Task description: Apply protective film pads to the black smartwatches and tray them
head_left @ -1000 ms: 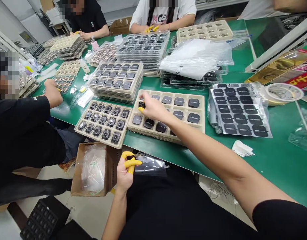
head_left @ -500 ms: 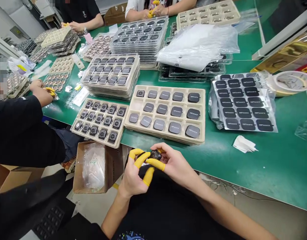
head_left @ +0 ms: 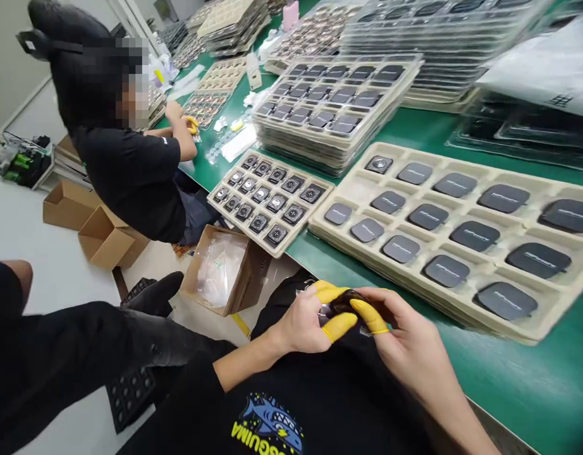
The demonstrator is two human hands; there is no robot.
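My left hand (head_left: 301, 322) and my right hand (head_left: 408, 325) meet above my lap, close to the table edge. Yellow finger cots cover several fingertips. Between them they pinch a black smartwatch case (head_left: 344, 302), mostly hidden by the fingers. Bits of clear film show beside it. Nearest on the table is a beige tray (head_left: 405, 282) of dark square pieces with pale lettering, some in each row. One pocket there holds a watch case (head_left: 379, 164) instead, and the pocket below it is bare. Left of it lies a smaller tray (head_left: 274, 249) filled with black watch cases.
Stacked clear trays (head_left: 315, 148) stand behind, with taller stacks (head_left: 434, 69) and a white plastic bag (head_left: 547, 69) further right. A cardboard box (head_left: 215, 297) holding clear plastic sits below the table edge. A co-worker (head_left: 130, 164) sits at the left, hands on the table.
My view has swung left and closer, so the trays appear further right and larger. The watch case has turned in my fingers; its sensor side showed before. Both hands still hold it.
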